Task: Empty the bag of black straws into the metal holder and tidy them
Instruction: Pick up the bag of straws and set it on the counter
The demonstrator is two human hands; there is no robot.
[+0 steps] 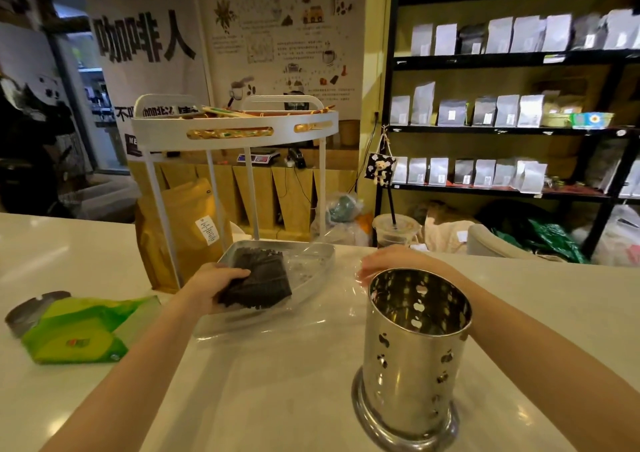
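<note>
A: Left hand (216, 287)?
B: Closed around one end of the straws (258, 283), fingers over the top, thumb hidden beneath. Gripping through or inside the clear bag (304, 299); cannot tell which.

A: Right hand (388, 261)?
B: Mostly hidden behind the holder (414, 347). Resting on or pinching the far edge of the bag film; cannot tell whether closed.

A: Location of the straws?
B: On the counter (263, 399), left of the holder and apart from it, partly over the tray (277, 247) at the foot of the white rack (235, 129). None in the holder yet. Holder upright, mouth open, apparently empty.

A: Handling?
B: Judged light. Bundle loose rather than bound, so likely to splay or slide apart once free of the film. Single straws probably stiff enough to stand, easily kinked if squeezed hard. Film thin, slick, crinkled; poor purchase on its own.

A: Where to take hold?
B: Around the middle of the bundle, full wrap, not by one end. Film best pinched at its closed end and lifted to tip the straws out.

A: Risk?
B: Spill across the counter toward the green packet (83, 330). Holder looks steady on its wide base.
</note>
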